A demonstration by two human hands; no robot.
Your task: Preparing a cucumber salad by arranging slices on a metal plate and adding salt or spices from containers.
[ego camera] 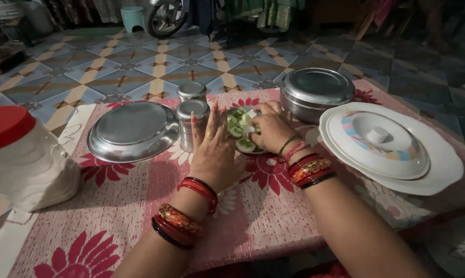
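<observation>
2 hands (pixel 243 139) around cucumber slices (pixel 240 128)

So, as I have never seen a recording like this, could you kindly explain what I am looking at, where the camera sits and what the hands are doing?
There is no machine here: the one picture comes from a camera worn on a person's head, looking down at their own two bare hands, both wearing bangles. They work at a table covered with a red flowered cloth. The left hand and the right hand meet over a small plate of cucumber slices; the right fingers seem to touch the slices, though whether a slice is pinched is hard to tell. Beside the left hand stand two steel tumblers, then an empty steel plate. Farther left is a white jar with a red lid. To the right are a lidded steel pot and a white lidded dish.
</observation>
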